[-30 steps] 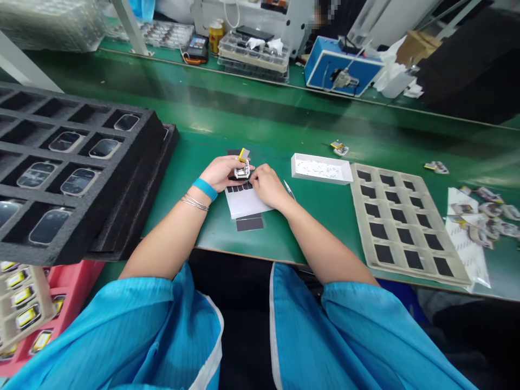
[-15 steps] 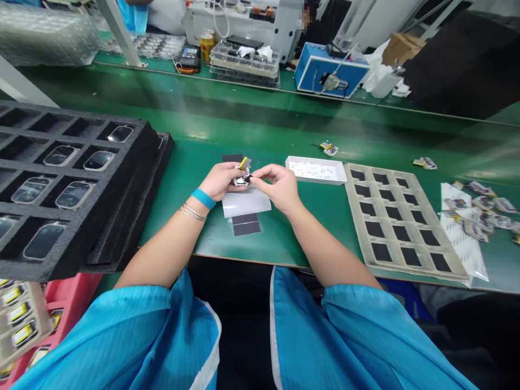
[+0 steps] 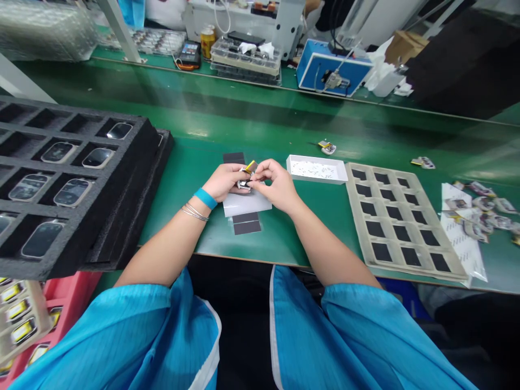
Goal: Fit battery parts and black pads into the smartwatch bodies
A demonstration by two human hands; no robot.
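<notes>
My left hand (image 3: 223, 181) is closed around a small smartwatch casing (image 3: 244, 184) with a pale rim and a dark inside. A yellow-edged battery (image 3: 251, 167) stands up tilted from that casing. My right hand (image 3: 275, 184) meets it from the right, thumb and fingers pinched at the casing's edge; what lies between the fingertips is too small to make out. Beneath both hands lies a white backing sheet (image 3: 247, 206). Strips of black adhesive pads (image 3: 246, 223) show in front of it, and another black piece (image 3: 234, 158) behind.
A shallow white box (image 3: 289, 167) with tiny pieces stands right of my hands. Beyond it lies a beige compartment tray (image 3: 355, 227) with black pads. Several loose watch parts (image 3: 483, 216) cover the far right. Black foam trays (image 3: 138, 141) holding watch screens are stacked at left.
My right fingers have shifted up and closer to the battery, partly covering the casing. The battery and casing have moved slightly right. Both hands stay together over the white sheet.
</notes>
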